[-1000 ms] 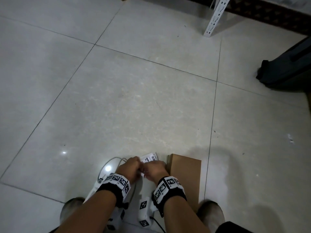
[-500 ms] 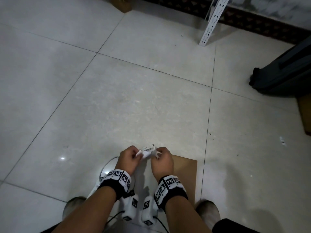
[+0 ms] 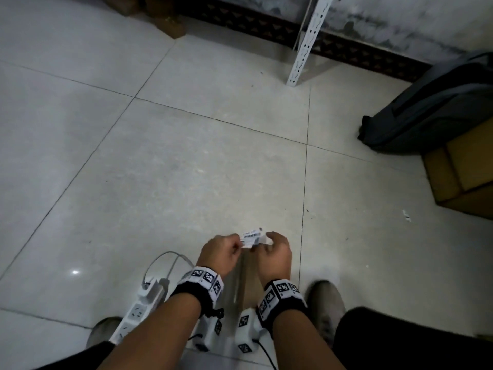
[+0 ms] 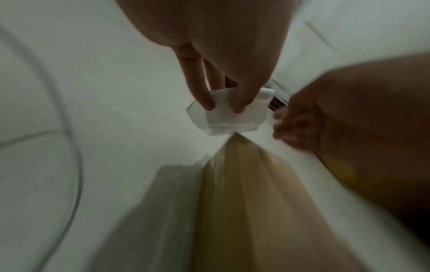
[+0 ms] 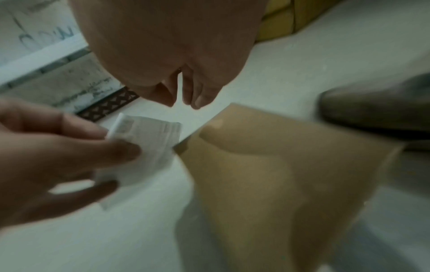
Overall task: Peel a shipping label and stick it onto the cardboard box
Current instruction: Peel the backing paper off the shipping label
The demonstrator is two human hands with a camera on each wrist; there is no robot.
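Note:
A small white shipping label (image 3: pixel 253 237) with dark print hangs in the air between my two hands. My left hand (image 3: pixel 221 252) pinches its left part between thumb and fingers (image 4: pixel 204 99), and the paper (image 4: pixel 230 117) is creased. My right hand (image 3: pixel 276 252) hovers at the label's right end. In the right wrist view its fingertips (image 5: pixel 197 101) sit just above the label (image 5: pixel 149 139), apart from it, with nothing between them. The flat brown cardboard box (image 5: pixel 267 165) lies on the floor right under the hands (image 4: pixel 244 202). My forearms hide most of it in the head view.
A white power strip (image 3: pixel 138 313) with a looped cable lies by my left shoe (image 3: pixel 102 332). My right shoe (image 3: pixel 324 303) stands next to the box. At the right are a dark bag (image 3: pixel 432 108) and stacked cartons (image 3: pixel 464 177). A white perforated post (image 3: pixel 306 41) stands at the wall.
Both hands have lifted the label up off the box and moved slightly apart. The right fingers have come off the label. The head view has tilted up toward the wall.

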